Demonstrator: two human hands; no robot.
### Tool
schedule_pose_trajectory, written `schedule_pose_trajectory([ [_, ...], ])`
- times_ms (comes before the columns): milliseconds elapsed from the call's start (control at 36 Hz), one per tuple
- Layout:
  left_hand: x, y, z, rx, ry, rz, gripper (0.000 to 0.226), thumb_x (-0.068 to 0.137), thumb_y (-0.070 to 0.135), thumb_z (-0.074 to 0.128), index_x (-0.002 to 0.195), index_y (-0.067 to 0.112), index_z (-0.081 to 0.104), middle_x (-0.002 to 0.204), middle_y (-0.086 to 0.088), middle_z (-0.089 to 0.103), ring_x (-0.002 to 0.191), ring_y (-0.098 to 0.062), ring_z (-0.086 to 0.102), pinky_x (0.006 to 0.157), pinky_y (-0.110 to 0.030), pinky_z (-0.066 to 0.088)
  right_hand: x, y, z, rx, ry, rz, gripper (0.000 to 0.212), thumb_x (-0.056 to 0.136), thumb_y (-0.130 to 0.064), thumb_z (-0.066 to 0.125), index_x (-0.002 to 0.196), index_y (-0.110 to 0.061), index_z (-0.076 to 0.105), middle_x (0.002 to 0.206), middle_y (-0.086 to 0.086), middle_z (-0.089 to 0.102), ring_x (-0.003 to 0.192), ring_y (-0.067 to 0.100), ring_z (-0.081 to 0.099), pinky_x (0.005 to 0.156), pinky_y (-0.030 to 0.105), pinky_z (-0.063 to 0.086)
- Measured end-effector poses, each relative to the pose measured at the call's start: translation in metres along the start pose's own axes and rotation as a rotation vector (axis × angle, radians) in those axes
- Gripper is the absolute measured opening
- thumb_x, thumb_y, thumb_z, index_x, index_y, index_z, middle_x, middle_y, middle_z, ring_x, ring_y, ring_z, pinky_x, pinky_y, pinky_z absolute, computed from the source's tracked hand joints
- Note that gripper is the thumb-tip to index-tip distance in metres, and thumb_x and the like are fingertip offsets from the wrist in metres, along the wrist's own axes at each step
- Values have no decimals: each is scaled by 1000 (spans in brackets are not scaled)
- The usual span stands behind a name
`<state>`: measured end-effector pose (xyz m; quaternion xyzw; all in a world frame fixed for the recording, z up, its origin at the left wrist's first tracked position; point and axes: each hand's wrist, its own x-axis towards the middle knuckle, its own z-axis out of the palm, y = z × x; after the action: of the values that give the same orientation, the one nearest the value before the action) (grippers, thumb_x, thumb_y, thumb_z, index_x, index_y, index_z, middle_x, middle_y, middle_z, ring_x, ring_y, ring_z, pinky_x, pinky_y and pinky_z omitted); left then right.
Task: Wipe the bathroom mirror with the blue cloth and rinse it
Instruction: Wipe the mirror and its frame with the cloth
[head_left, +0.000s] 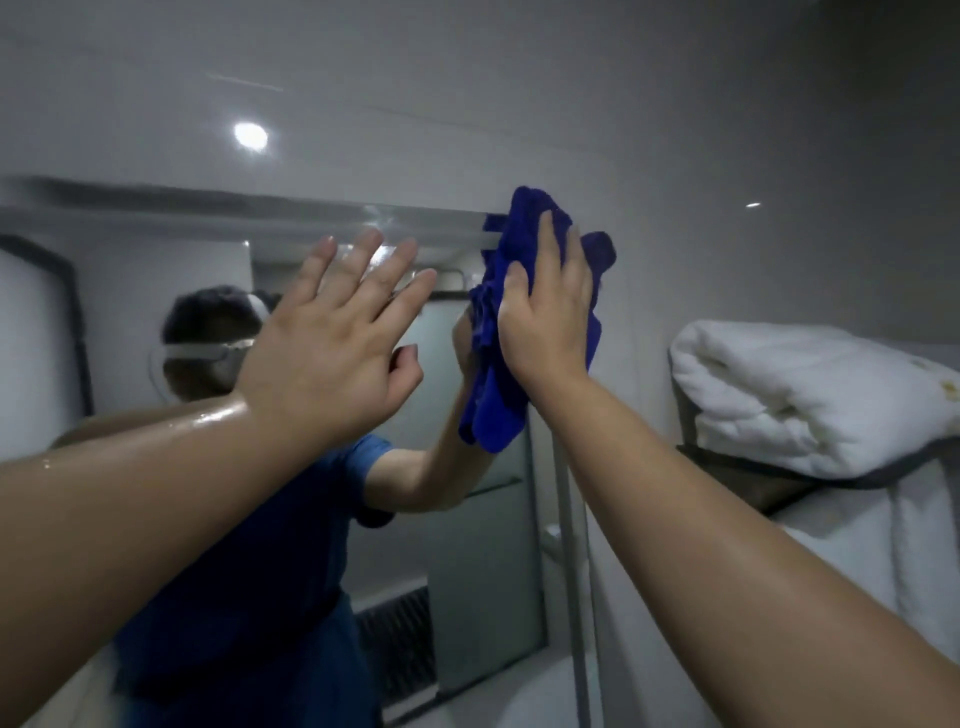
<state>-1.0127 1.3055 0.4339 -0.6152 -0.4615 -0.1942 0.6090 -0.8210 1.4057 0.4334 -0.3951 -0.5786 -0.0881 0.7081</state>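
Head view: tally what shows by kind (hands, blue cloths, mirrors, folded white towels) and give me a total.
hands: 2 (left hand, fingers spread; right hand, pressing the cloth flat)
blue cloth: 1
mirror: 1
folded white towel: 1
total: 5

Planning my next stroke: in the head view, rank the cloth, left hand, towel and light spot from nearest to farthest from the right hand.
1. Cloth: pressed directly under the right hand.
2. Left hand, to its left, and towel, folded on the right: too close to call.
3. Light spot: upper left, on the wall.
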Motion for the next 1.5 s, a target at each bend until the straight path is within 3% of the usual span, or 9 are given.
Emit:
schedule_pose_trajectory([
  [167,-1,2,-2,-17,6,-16,70,103,48,37,165,19,29,174,-13,26,162,-35,20,132,-57,11,-77,26,5,-44,19,28,62,107,-39,44,168,-31,35,178,5,25,163,35,22,132,57,23],
  [306,-15,22,-2,-103,-23,-62,66,98,39,46,161,20,38,174,-10,26,162,-35,20,131,-60,9,-110,43,1,-113,-33,74,64,109,-41,37,169,-25,27,179,10,16,163,38,19,132,59,24],
  [472,-86,80,16,-149,-112,217,64,93,41,54,154,22,52,170,-10,38,159,-36,29,128,-61,19,-151,67,-3,-134,-80,236,70,108,-46,28,171,-18,18,178,17,17,162,39,20,132,58,23],
  [694,-127,97,48,-77,-64,280,74,99,41,49,167,18,31,176,-14,19,163,-41,15,128,-66,16,-273,126,-14,-238,-179,366,70,110,-45,26,170,-11,18,175,18,24,161,35,26,132,53,28],
  [889,-129,102,57,-55,-34,257,74,98,37,45,168,17,29,176,-16,15,163,-44,11,127,-69,15,-360,153,-18,-166,-184,755,66,112,-41,30,170,-9,20,173,15,31,159,32,33,130,49,33],
  [1083,-128,103,56,-55,-16,243,74,96,36,48,166,17,34,176,-15,19,162,-44,15,127,-69,16,-419,200,-10,-97,-150,1143,82,95,-67,13,153,-16,41,148,11,58,124,32,65,108,54,57],
  [1139,-128,104,57,-57,-24,247,76,95,37,48,167,17,32,176,-15,17,162,-44,13,126,-69,15,-427,208,-16,-91,-155,1278,73,102,-62,17,149,-13,46,140,15,62,115,34,68,103,52,58],
  [1278,-130,104,59,-67,-5,257,78,93,37,51,166,17,33,176,-15,18,162,-44,13,127,-69,13,-443,225,-24,-6,-150,1696,59,116,-43,24,159,-5,37,147,29,56,129,47,58,119,59,41],
  [1500,-130,104,57,-91,9,248,72,97,36,47,165,16,35,176,-16,19,162,-44,13,128,-68,11,-404,199,-14,-35,-108,1696,68,114,-51,29,171,-14,20,172,21,31,151,47,39,127,60,30],
])
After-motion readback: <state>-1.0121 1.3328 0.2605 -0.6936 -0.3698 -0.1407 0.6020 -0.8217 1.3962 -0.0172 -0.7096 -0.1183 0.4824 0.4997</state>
